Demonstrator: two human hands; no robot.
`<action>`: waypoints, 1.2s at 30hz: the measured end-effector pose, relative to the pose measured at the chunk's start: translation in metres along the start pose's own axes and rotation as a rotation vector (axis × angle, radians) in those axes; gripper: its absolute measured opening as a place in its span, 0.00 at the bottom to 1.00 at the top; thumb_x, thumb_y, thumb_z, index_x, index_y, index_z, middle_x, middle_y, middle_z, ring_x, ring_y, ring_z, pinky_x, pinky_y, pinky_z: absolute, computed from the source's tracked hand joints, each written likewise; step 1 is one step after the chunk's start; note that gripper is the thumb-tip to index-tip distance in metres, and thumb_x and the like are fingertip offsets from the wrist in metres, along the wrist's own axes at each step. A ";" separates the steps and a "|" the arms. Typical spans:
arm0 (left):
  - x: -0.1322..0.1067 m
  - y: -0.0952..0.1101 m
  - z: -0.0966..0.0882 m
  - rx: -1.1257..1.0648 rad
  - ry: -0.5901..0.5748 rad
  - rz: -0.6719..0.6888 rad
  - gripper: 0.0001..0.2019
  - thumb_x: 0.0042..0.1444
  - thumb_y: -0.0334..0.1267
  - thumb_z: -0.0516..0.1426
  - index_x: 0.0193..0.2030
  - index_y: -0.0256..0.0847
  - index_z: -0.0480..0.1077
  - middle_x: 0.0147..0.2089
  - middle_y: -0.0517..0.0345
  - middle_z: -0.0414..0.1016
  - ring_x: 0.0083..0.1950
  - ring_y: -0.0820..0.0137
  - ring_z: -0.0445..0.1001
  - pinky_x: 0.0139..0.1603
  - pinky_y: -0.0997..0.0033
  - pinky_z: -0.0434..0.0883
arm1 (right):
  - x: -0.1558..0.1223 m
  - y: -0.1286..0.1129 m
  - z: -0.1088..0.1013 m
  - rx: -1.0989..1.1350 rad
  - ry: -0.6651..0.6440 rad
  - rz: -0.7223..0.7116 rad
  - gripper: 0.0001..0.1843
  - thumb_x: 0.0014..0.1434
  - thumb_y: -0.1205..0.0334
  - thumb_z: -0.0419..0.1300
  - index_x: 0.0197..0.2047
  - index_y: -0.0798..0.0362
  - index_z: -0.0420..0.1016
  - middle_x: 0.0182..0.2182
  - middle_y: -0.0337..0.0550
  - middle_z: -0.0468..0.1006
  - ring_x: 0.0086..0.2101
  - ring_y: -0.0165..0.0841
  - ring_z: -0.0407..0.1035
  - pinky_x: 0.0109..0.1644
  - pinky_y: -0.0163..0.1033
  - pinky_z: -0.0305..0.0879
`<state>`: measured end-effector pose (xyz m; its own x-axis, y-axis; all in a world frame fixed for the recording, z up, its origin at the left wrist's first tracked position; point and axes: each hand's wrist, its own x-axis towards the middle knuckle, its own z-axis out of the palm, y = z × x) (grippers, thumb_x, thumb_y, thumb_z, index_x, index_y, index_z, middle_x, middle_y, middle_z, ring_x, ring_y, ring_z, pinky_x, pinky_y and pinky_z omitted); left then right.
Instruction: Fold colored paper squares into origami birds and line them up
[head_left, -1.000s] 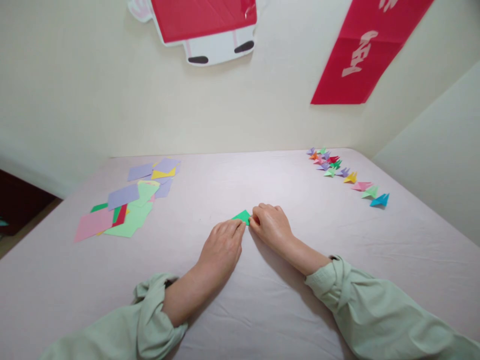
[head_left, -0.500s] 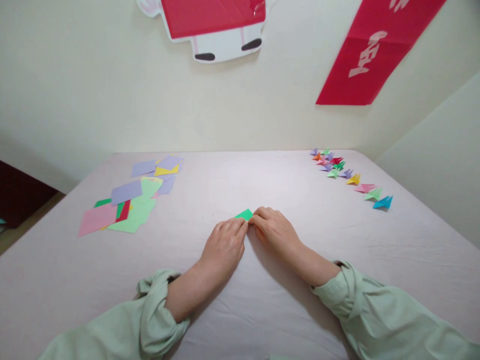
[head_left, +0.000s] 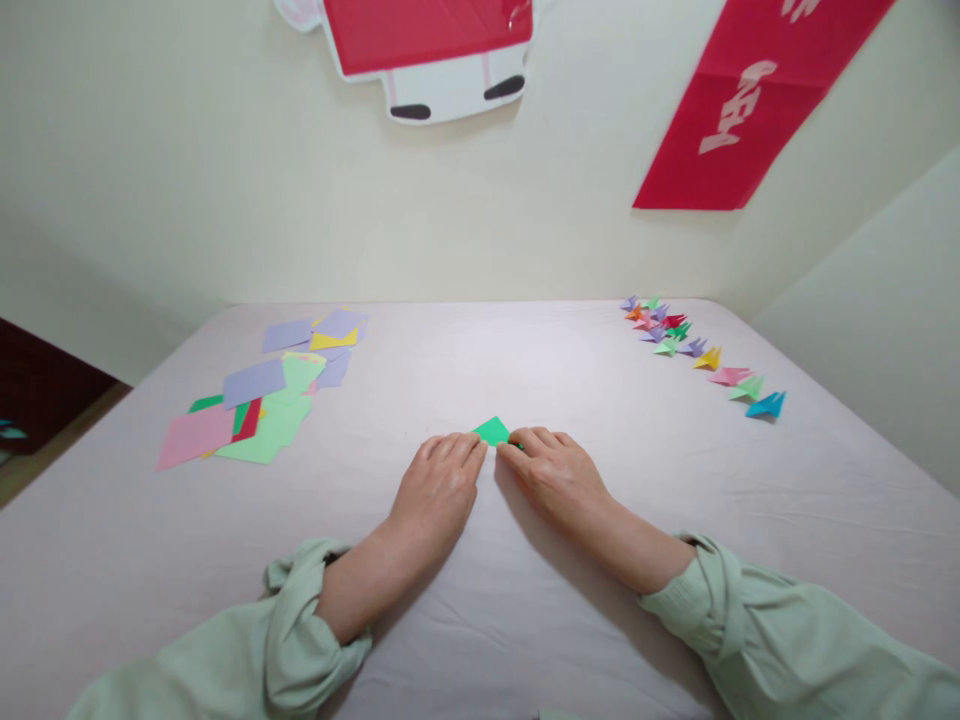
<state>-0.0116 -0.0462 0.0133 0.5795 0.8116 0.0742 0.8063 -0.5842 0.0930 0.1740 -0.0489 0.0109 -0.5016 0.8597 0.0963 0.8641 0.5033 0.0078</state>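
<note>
A small piece of folded green paper [head_left: 493, 431] lies on the table in front of me, its pointed corner turned away from me. My left hand [head_left: 442, 480] has its fingertips closed together on the paper's near left edge. On the near right edge, my right hand [head_left: 559, 470] grips the paper with bent fingers. A narrow gap separates the two hands, and the fingers hide both side corners of the paper.
Loose coloured paper sheets [head_left: 255, 384] overlap on the table's left side. Several small folded paper figures [head_left: 709, 359] run in a line along the right side. Behind the table [head_left: 480, 360] rises a wall with a red banner [head_left: 739, 110] and a red-and-white cutout [head_left: 442, 60].
My hands have moved slightly apart, from nearly touching to a small gap, and more of the green paper shows between them. The sheets and folded figures have stayed put.
</note>
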 end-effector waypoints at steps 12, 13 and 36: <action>-0.008 -0.010 0.006 0.024 0.001 -0.092 0.19 0.57 0.25 0.49 0.55 0.37 0.65 0.55 0.47 0.71 0.56 0.59 0.67 0.54 0.57 0.65 | -0.013 0.013 -0.002 0.081 -0.029 0.030 0.06 0.62 0.71 0.56 0.39 0.54 0.74 0.42 0.47 0.76 0.41 0.37 0.69 0.42 0.40 0.65; -0.008 -0.011 0.007 0.023 0.011 -0.095 0.18 0.57 0.25 0.49 0.54 0.37 0.66 0.54 0.47 0.71 0.56 0.59 0.68 0.53 0.57 0.65 | -0.015 0.013 -0.001 0.089 -0.026 0.031 0.06 0.62 0.71 0.56 0.39 0.54 0.74 0.42 0.47 0.76 0.41 0.37 0.69 0.42 0.40 0.65; 0.051 -0.035 0.025 -0.946 0.321 -0.316 0.01 0.55 0.33 0.53 0.33 0.40 0.65 0.31 0.62 0.69 0.34 0.72 0.68 0.37 0.72 0.66 | 0.043 0.033 0.027 1.039 0.149 0.296 0.15 0.59 0.63 0.53 0.50 0.52 0.67 0.30 0.37 0.76 0.27 0.29 0.67 0.32 0.34 0.61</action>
<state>-0.0075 0.0154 -0.0106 0.1883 0.9692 0.1584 0.4138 -0.2246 0.8822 0.1800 0.0075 -0.0118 -0.2085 0.9750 0.0763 0.4576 0.1662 -0.8735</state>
